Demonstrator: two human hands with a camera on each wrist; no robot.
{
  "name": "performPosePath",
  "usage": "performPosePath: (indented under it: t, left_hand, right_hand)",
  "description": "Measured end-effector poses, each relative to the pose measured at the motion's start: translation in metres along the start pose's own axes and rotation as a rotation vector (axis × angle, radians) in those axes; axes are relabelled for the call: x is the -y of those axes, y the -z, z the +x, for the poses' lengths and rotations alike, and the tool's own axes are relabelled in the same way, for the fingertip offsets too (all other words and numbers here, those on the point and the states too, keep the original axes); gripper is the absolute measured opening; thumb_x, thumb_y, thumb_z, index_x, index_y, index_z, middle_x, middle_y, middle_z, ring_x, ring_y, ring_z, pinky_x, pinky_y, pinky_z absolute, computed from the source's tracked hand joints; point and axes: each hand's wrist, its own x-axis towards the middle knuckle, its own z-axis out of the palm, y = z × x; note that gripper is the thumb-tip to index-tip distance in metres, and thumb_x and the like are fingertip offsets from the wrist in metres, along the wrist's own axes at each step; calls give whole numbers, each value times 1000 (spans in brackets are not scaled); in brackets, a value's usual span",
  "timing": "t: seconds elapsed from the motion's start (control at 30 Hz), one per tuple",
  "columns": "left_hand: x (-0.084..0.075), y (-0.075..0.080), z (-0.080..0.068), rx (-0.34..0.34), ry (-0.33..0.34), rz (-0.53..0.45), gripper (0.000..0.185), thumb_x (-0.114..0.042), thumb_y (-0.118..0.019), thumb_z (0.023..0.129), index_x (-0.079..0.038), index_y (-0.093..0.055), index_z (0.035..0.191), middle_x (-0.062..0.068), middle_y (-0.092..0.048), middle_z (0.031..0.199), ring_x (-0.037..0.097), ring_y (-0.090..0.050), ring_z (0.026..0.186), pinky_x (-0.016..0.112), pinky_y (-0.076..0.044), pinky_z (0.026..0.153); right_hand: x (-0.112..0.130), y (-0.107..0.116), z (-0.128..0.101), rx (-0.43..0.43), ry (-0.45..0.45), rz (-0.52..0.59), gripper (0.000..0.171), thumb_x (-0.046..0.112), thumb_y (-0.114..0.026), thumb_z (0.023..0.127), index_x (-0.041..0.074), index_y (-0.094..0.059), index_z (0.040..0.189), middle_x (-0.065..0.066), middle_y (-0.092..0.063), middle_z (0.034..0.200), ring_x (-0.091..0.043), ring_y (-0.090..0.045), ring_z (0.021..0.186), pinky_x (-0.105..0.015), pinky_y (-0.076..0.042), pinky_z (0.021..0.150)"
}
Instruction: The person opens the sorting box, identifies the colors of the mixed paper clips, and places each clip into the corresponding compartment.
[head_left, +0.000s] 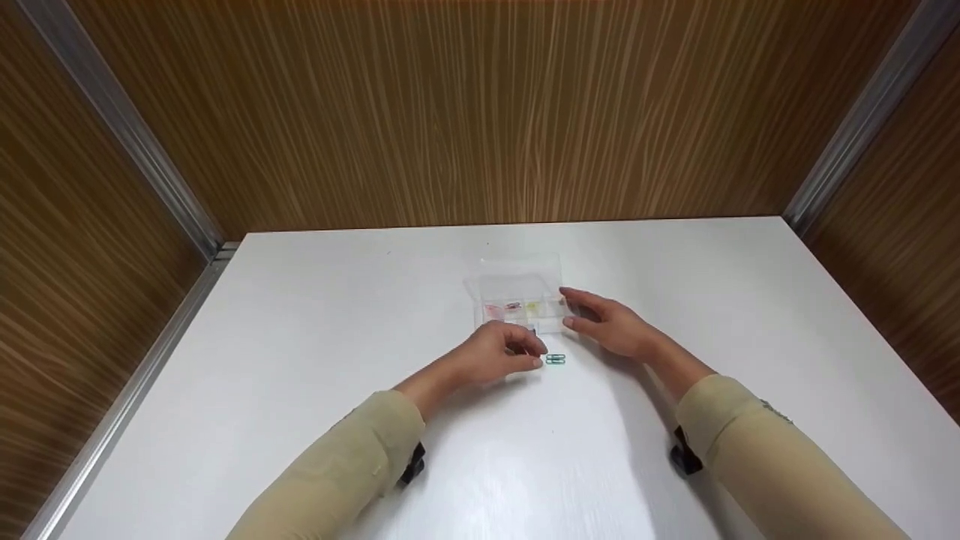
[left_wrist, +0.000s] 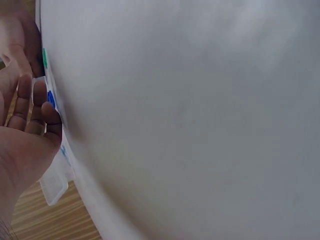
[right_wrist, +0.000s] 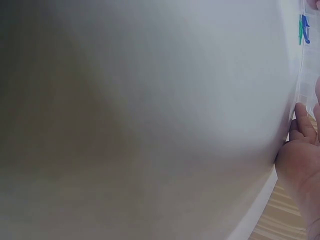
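A clear plastic compartment box (head_left: pixel 551 327) stands on the table with its transparent lid (head_left: pixel 517 266) raised at the back. Pink clips (head_left: pixel 493 310), dark red clips (head_left: pixel 513 306) and yellow clips (head_left: pixel 532 306) lie in its rear compartments. In front of the box, green paper clips (head_left: pixel 555 359) lie side by side on the table. My left hand (head_left: pixel 501 352) hovers beside them, fingers loosely bent, thumb and forefinger apart with nothing between them. Blue clips (left_wrist: pixel 51 99) show behind its fingers in the left wrist view. My right hand (head_left: pixel 615 324) rests its extended fingers against the box's right end.
The white table (head_left: pixel 315 337) runs back to a wood-grain panel (head_left: pixel 480 112). Similar side panels stand at left and right, with metal rails (head_left: pixel 862 112) at the corners. Beige sleeves cover both forearms, and a black strap device (head_left: pixel 684 454) shows under the right one.
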Motion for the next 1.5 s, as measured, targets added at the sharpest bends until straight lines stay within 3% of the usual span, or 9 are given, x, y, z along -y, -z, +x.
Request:
performPosePath:
  t: [0.17, 0.43, 0.63, 0.97, 1.23, 1.5]
  left_hand:
    - [-3, -1, 5, 28, 8, 28, 19, -12, -76, 99, -7, -80, 117, -6, -73, 100, 7, -60, 89, 23, -49, 81]
    - [-2, -3, 7, 59, 7, 116, 25, -14, -75, 100, -11, -78, 124, -10, -68, 104, 5, -58, 97, 25, -47, 93]
    - [1, -7, 7, 79, 14, 154, 27, -15, -76, 100, -13, -78, 126, -9, -64, 101, 7, -54, 94, 25, -45, 89]
    - [3, -11, 2, 105, 17, 199, 25, -16, -75, 100, -15, -80, 124, -6, -68, 113, 12, -56, 102, 27, -46, 93]
    - [4, -12, 1, 101, 18, 214, 16, -18, -77, 98, -17, -84, 113, -9, -66, 106, 8, -56, 98, 28, -46, 90]
    - [0, -11, 2, 70, -3, 191, 27, -16, -76, 98, -14, -80, 125, -5, -65, 105, 10, -55, 97, 28, -45, 91]
  right_hand:
    - [3, 4, 1, -7, 11, 0, 64, 39, -63, 108, 23, -39, 166, -8, -34, 171, -34, -21, 160, -57, -13, 127]
    - [2, 5, 2, -16, 32, 12, 64, 38, -64, 108, 22, -40, 165, -9, -37, 169, -31, -25, 159, -53, -16, 127]
    - [-1, 2, 2, -16, 2, 8, 66, 41, -65, 107, 28, -40, 166, -5, -34, 171, -30, -22, 160, -54, -15, 127]
    - [-4, -3, -2, -19, 28, 6, 64, 38, -64, 108, 22, -41, 165, -10, -36, 170, -34, -24, 159, -56, -16, 127]
    - [-4, -7, -3, -26, 34, 3, 64, 38, -64, 107, 23, -41, 165, -11, -36, 169, -36, -25, 158, -56, -16, 127]
    - [-1, -2, -1, -35, 50, 15, 63, 34, -65, 107, 18, -43, 164, -12, -38, 168, -34, -27, 158, -55, -18, 126]
